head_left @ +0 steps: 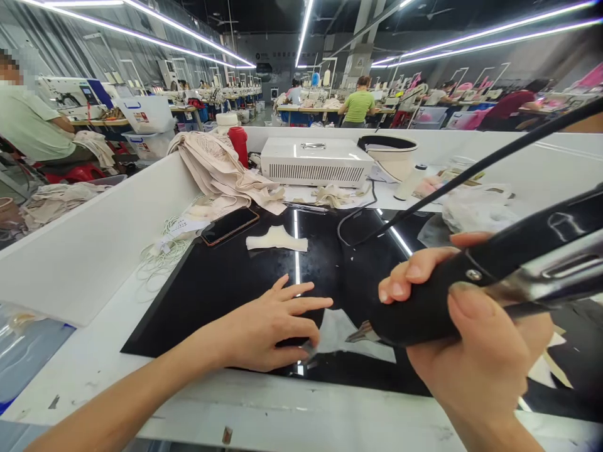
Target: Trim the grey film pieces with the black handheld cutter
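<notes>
Within the right hand [490, 339], fingers wrapped firmly round it, is a black handheld tool [424, 307] with a metal lever along its side; its pointed metal tip [362, 333] juts out left of the grip, over the pale sheer piece [338, 329]. That piece lies flat between the two hands, left of the tool grip. At its near left edge is the left hand [271, 333], palm down with fingers spread, thumb and forefinger close together; whether they pinch the edge or only press it, I cannot tell. Under both hands spreads a glossy black board [207, 301]. Beyond the left hand's fingers lies a cream shaped piece [277, 240], with a phone [230, 226] farther off to its left and a tangle of thin cord [162, 257] left of that. From beyond the right-hand grip, a black cable [490, 150] slants up to the right. Farther ahead of both hands are heaped beige fabric [207, 166] and a white vented box [315, 157].
</notes>
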### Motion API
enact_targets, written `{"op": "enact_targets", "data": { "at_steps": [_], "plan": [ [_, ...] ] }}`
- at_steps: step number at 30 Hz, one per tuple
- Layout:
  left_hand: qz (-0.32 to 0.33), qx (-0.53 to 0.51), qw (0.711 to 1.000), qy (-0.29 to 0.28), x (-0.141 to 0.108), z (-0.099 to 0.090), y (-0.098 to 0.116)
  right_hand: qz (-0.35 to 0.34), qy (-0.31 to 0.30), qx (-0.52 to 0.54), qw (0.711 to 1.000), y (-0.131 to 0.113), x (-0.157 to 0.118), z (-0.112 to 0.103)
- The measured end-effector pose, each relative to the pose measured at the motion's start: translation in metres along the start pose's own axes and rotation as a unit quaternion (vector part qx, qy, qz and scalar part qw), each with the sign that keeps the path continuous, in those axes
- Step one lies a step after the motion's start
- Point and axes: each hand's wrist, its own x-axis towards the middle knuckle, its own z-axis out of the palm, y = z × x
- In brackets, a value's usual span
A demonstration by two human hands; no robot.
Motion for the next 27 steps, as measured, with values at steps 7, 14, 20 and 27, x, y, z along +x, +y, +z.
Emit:
{"op": "enact_targets", "data": {
  "at_steps": [7, 14, 20, 27],
  "plan": [
    [-0.054, 0.15, 0.982, 0.096, -0.004, -0.006, -0.019, -0.022, 0.029, -0.03, 0.999, 0.003, 0.008, -0.014],
    [-0.057, 0.115, 0.971, 0.2, 0.009, 0.006, -0.005, -0.013, 0.012, -0.027, 0.999, 0.009, 0.003, -0.016],
    [-0.117, 0.038, 0.982, 0.142, 0.033, 0.016, 0.024, -0.009, 0.015, -0.023, 1.0, 0.013, 0.005, -0.015],
    [-0.189, 0.057, 0.973, 0.123, 0.048, 0.034, 0.033, -0.012, 0.013, -0.029, 0.999, 0.019, 0.007, -0.009]
  ]
}}
